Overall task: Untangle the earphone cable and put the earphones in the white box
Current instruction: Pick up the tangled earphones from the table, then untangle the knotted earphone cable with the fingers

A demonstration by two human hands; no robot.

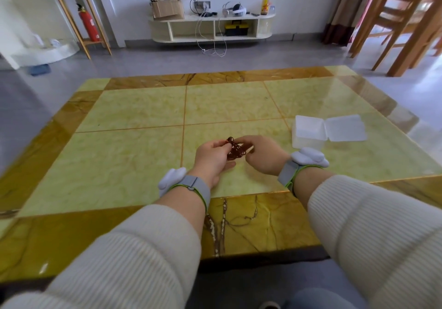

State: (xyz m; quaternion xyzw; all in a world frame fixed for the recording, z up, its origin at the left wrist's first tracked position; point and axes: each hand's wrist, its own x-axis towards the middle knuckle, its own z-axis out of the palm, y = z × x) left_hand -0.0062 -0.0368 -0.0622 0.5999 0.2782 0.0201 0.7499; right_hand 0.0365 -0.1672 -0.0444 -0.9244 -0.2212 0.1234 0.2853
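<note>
A dark reddish-brown earphone cable (pixel 235 151) is bunched in a tangled clump just above the table, between my two hands. My left hand (pixel 211 156) pinches the clump's left side with thumb and fingertips. My right hand (pixel 263 153) pinches its right side, fingers curled over the cable. The earbuds themselves are lost in the tangle. The white box (pixel 308 130) lies open on the table to the right of my right hand, its lid (pixel 345 128) folded flat to the right.
The yellow-green marble table (pixel 143 146) has brown borders. Beyond its far edge are grey floor, a low white shelf (pixel 211 25), a red fire extinguisher (pixel 89 22) at the left and wooden chairs (pixel 406 21) at the right.
</note>
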